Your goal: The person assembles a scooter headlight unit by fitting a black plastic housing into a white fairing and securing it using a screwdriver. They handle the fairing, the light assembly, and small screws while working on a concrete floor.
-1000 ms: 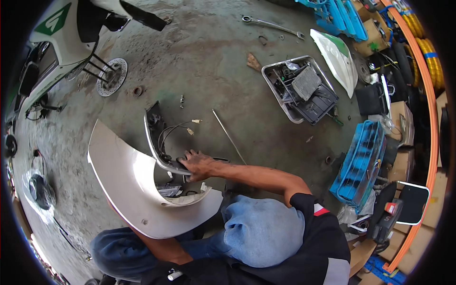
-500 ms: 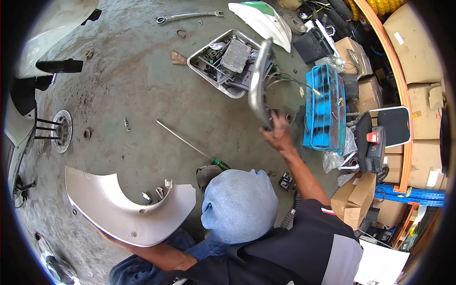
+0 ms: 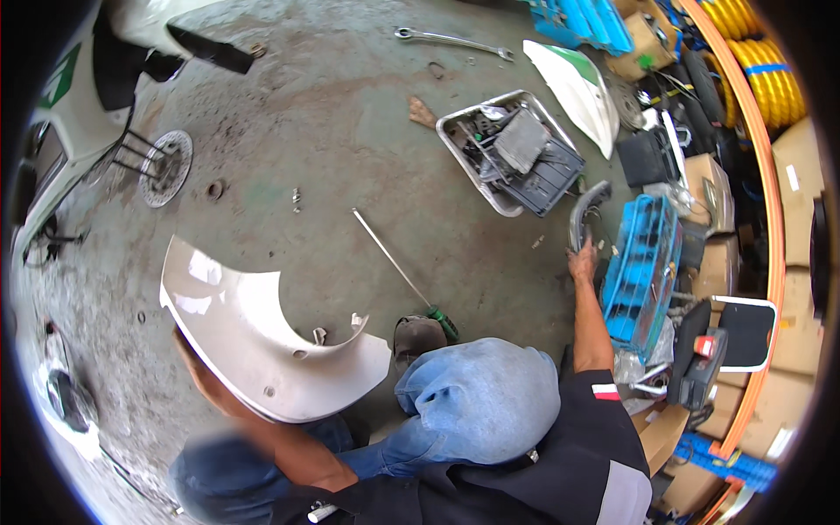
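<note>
My left hand is at the outer edge of a curved white body panel, supporting it above the floor left of my knee; its fingers are mostly hidden behind the panel. My right arm reaches forward and right, with my right hand closed round the near end of a curved grey piece. That piece is between the metal tray of parts and the blue toolbox. A long screwdriver with a green handle lies on the floor by my shoe.
A white and green panel and a combination wrench lie beyond the tray. At left stands a vehicle with a brake disc. Boxes and an orange rack post line the right side. Small metal parts lie on the floor.
The view has shifted. My right hand has carried the grey piece away from over the tray's near side, to the right beside the toolbox. My left hand keeps hold of the white panel.
</note>
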`<state>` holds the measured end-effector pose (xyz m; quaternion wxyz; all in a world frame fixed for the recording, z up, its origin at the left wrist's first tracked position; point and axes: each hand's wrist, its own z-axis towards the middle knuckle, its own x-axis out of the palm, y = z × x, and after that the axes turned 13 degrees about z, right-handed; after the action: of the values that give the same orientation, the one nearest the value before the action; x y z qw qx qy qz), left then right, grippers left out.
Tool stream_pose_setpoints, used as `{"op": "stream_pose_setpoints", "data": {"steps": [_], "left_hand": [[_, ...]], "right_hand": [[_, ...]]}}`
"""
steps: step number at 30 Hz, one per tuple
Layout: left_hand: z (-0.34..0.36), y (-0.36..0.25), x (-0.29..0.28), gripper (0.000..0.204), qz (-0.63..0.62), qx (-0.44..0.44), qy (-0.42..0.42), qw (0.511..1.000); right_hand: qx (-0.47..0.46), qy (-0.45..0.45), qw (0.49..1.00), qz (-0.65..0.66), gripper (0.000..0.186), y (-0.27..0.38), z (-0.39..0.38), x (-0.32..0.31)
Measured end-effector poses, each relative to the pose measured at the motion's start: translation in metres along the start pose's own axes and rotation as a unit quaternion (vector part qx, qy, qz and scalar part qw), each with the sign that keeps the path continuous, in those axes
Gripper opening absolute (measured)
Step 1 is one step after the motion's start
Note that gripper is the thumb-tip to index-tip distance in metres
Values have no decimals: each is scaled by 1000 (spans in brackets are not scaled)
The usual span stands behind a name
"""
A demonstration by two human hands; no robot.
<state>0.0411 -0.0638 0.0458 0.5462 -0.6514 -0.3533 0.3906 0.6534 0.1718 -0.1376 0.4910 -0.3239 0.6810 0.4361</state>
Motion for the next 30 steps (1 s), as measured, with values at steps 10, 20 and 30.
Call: {"op": "stream_pose_setpoints", "data": {"steps": [10, 20, 30], "left_hand": [[80, 54, 17, 19, -33, -224, 144, 963], [77, 74, -34, 39, -164, -130, 131, 969], [69, 128, 5, 48, -309, -239, 36, 920]], "right_hand": [[-250, 391, 759, 456, 40, 254, -178, -32], [-429, 642, 584, 252, 20, 416, -257, -74], [-515, 587, 598, 180, 30, 548, -318, -50]]}}
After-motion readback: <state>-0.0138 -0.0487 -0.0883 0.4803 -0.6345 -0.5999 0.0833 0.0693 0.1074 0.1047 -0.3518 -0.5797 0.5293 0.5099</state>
